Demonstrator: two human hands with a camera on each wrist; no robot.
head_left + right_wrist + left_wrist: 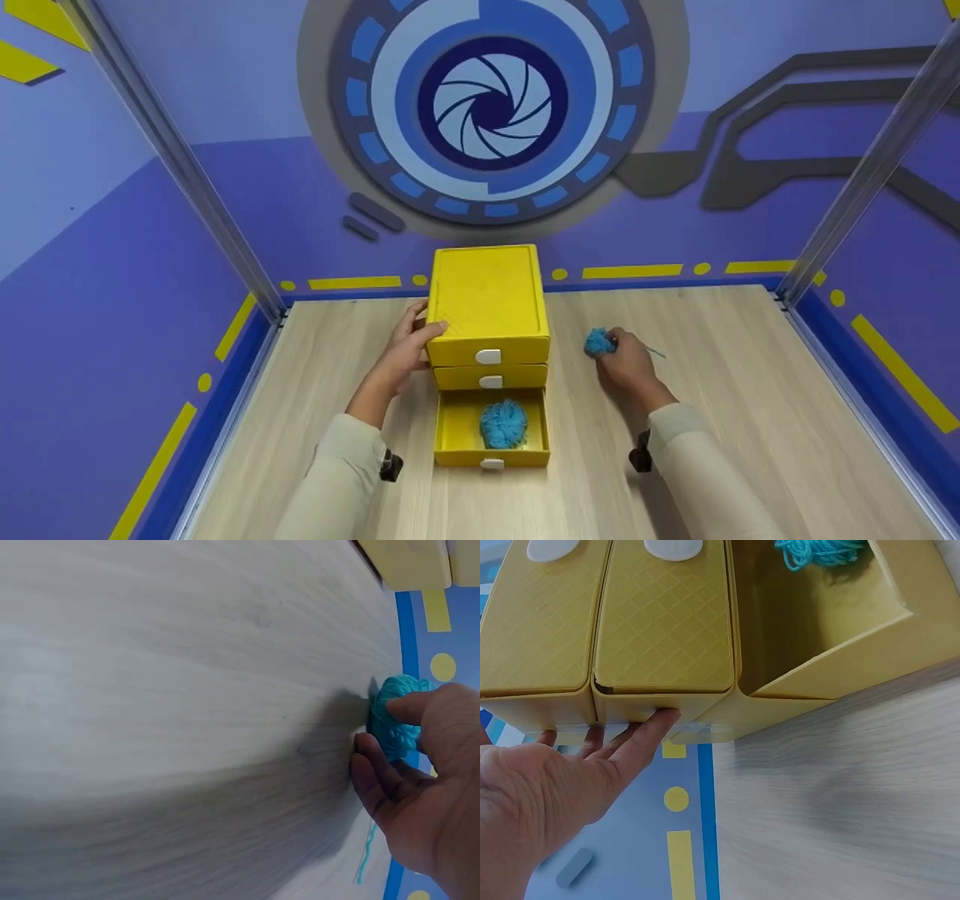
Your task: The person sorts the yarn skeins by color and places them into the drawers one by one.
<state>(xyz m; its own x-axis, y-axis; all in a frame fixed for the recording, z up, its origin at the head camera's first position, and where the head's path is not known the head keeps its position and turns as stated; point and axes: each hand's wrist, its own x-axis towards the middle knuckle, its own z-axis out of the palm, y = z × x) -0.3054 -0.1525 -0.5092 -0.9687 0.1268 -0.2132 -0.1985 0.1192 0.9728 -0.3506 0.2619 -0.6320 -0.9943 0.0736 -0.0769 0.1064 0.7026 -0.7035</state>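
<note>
A yellow three-drawer box (487, 292) stands on the table, its bottom drawer (459, 420) pulled out. In that drawer lies a blue ball of yarn (504, 424). My left hand (405, 346) rests against the box's left side, thumb at the top edge. In the left wrist view its fingers (641, 746) press fairly straight along the side wall. To the right of the box, my right hand (628, 361) pinches a second blue ball of yarn (397, 736) between thumb and fingers, close over the table. A loose yarn end (366, 855) trails beside that hand.
White tabs (489, 357) mark the drawer fronts; the upper two drawers are closed. The wooden table (750, 420) meets a blue printed wall (247, 187) at the back, with metal posts (862, 165) at both rear corners.
</note>
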